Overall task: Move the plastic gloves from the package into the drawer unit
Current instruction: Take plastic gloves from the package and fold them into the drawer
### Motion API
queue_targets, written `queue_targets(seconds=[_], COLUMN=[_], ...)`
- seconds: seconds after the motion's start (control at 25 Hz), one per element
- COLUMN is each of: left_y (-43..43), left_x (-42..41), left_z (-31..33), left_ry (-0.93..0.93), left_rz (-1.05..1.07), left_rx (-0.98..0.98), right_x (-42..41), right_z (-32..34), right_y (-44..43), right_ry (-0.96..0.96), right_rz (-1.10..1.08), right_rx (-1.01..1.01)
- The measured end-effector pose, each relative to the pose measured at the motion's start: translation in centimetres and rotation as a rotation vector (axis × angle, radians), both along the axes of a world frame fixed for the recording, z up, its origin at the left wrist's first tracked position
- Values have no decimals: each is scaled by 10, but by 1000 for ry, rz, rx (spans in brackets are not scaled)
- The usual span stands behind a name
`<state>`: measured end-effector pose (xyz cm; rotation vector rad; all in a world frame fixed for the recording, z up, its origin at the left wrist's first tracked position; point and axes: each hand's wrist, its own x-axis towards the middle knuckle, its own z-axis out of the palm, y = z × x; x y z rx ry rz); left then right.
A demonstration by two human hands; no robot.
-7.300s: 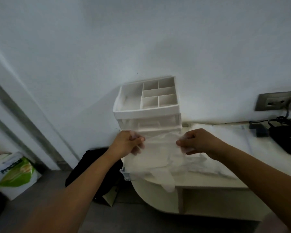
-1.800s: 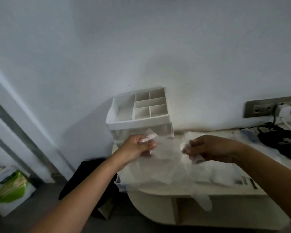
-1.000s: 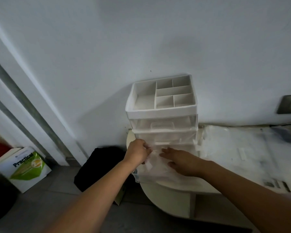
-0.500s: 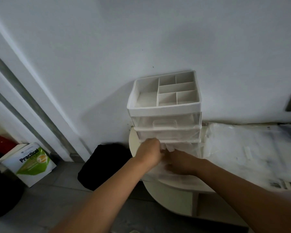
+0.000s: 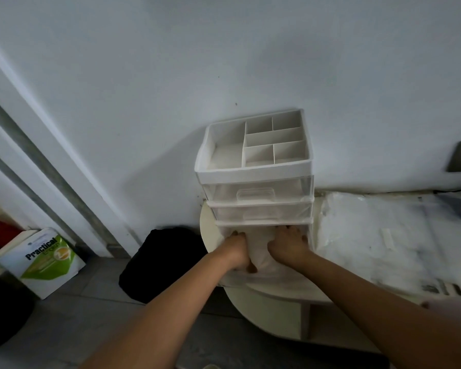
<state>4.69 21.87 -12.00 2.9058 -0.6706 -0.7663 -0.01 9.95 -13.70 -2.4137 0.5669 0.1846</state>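
Both our hands have pushed forward since a moment ago, and the plastic gloves point(image 5: 258, 249) now lie bundled between them, inside the pulled-out bottom drawer of the drawer unit point(image 5: 253, 169). Our left hand point(image 5: 237, 251) curls its fingers round the bundle's left edge, while our right hand point(image 5: 288, 245) presses on its right side with fingers spread. To the right of those spread fingers, the flat package point(image 5: 378, 235) lies on the table point(image 5: 207, 235)

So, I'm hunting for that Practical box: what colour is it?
The box is white with a green panel, seen in the head view.
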Motion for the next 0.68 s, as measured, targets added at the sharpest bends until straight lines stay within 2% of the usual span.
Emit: queue_targets(seconds=[0.16, 0.28, 0.44, 0.6, 0.68], left_y=[4, 7, 8, 11, 8], left_x=[0, 0, -6, -12, -16], left_z=[2, -1, 3, 15, 24], left_ry=[-1, -1, -18, -73, -162], left_rz=[40, 45, 38, 80, 82], left_rx=[-90, -97, -151, -215, -293], right_x=[-2, -5, -25, -54, -71], right_z=[5, 13, 41, 68, 74], right_y=[0, -7, -28, -76, -111], right_ry=[34, 67, 5, -159, -195], right_rz=[-60, 32, 174, 115, 37], right_rx=[124, 167, 340, 344, 197])
